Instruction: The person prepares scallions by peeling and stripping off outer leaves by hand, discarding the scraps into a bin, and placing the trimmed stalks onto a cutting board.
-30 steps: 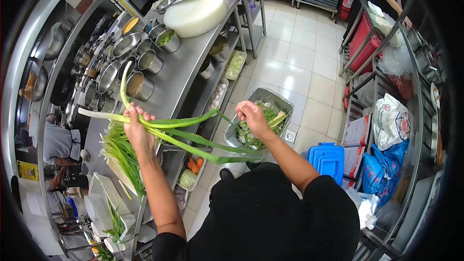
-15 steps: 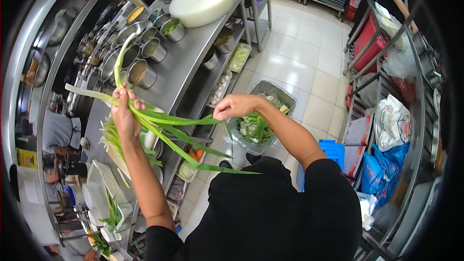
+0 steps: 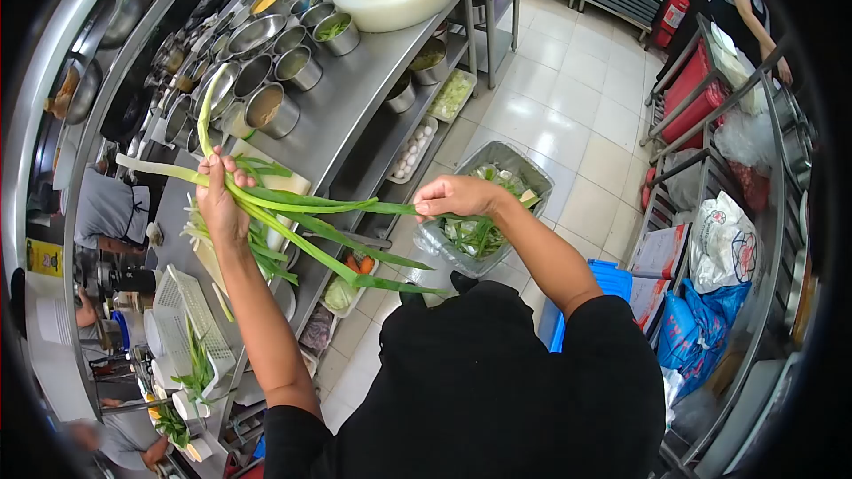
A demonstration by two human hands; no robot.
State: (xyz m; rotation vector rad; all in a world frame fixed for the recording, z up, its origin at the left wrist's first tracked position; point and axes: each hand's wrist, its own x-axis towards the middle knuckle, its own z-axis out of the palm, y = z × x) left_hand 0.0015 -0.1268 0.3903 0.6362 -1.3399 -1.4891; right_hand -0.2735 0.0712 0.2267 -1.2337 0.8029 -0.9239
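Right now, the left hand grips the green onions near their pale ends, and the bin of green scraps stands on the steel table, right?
No: the bin stands on the tiled floor, not the steel table, as the head view shows. The left hand does grip the green onions near their pale ends.

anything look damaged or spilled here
One leaf of the green onions in the left hand bends sharply partway along, unlike its straighter neighbours. No spill shows on the visible floor.

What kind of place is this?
Probably a restaurant kitchen: metal pots crowd a long steel counter, a thick white block sits there too, and the left hand grips long green onions.
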